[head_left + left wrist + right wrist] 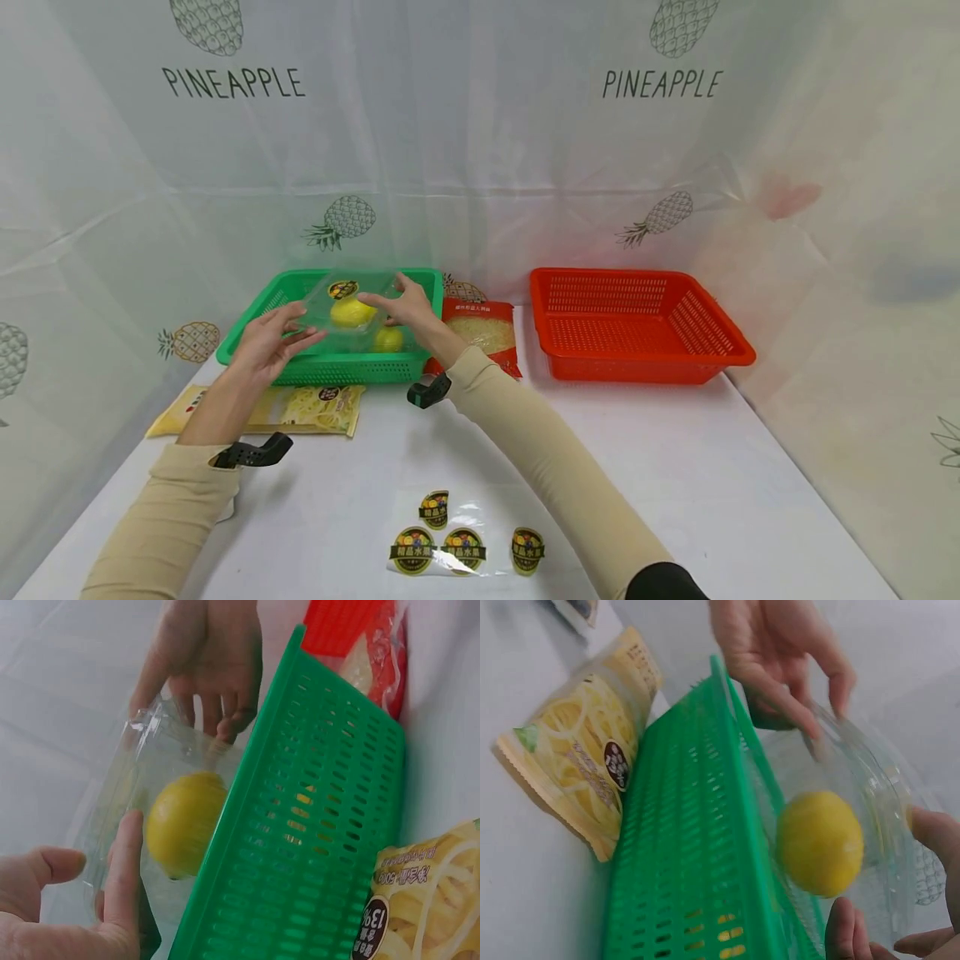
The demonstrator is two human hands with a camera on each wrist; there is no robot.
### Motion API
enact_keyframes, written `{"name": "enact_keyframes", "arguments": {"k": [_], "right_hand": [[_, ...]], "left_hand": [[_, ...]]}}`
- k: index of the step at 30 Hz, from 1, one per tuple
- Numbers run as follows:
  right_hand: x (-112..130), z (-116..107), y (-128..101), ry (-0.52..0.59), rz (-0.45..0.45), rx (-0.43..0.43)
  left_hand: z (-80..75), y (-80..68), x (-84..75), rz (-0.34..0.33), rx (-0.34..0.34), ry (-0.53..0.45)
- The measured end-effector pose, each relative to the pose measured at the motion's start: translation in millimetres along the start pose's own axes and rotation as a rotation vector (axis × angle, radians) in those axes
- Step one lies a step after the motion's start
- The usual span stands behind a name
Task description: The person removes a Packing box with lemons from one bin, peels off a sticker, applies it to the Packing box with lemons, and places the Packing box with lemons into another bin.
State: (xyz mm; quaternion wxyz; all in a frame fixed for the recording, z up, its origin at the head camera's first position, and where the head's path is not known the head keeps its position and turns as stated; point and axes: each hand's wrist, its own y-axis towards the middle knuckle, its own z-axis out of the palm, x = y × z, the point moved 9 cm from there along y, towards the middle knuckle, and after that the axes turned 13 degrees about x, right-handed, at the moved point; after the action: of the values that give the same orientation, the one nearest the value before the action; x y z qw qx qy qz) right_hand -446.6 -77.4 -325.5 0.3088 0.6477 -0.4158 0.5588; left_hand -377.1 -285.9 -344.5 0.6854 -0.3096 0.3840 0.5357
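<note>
Over the green basket [337, 367] both hands hold up a clear plastic clamshell box [330, 310] with a yellow lemon [352, 313] inside and a round sticker on its lid. My left hand [288, 333] supports the box's left side with straight, spread fingers [124, 862]. On the box's right end my right hand [390, 304] pinches it between curled fingers and thumb. A second lemon [388, 339] lies in the basket below. The wrist views show the lemon [820, 841] through the box wall, just above the basket's rim [300, 825].
A red basket [630, 367] stands at the right. A red packet [483, 333] lies between the baskets. In front of the green basket lies a yellow noodle packet [300, 410]. Several round fruit stickers [450, 542] lie on the white table near me. A pineapple-print sheet hangs behind.
</note>
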Motion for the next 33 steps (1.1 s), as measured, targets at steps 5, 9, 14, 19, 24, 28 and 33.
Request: {"name": "enact_keyframes", "arguments": {"k": [5, 9, 14, 19, 24, 28, 33], "right_hand": [[-2.9, 6.3, -1.2, 0.010, 0.013, 0.025], [-5.6, 10.3, -0.6, 0.055, 0.024, 0.054], [-7.2, 14.7, 3.3, 0.062, 0.019, 0.076], [-5.0, 17.3, 5.5, 0.066, -0.006, 0.064], [-4.8, 22.7, 6.8, 0.066, -0.004, 0.071], [-6.5, 27.9, 8.5, 0.068, -0.006, 0.084], [-10.5, 37.4, 11.3, 0.061, 0.018, 0.128]], "left_hand": [[1.3, 1.4, -1.1, -0.028, 0.040, 0.103], [3.4, 1.3, -2.9, -0.104, 0.096, 0.288], [-1.5, 1.7, -9.1, -0.192, 0.122, 0.568], [-9.3, 2.4, -14.8, -0.209, 0.120, 0.818], [-13.7, 3.9, -20.0, -0.227, 0.144, 0.840], [-15.5, 6.7, -22.8, -0.268, 0.174, 0.860], [-22.0, 9.8, -24.3, -0.301, 0.162, 0.921]]}}
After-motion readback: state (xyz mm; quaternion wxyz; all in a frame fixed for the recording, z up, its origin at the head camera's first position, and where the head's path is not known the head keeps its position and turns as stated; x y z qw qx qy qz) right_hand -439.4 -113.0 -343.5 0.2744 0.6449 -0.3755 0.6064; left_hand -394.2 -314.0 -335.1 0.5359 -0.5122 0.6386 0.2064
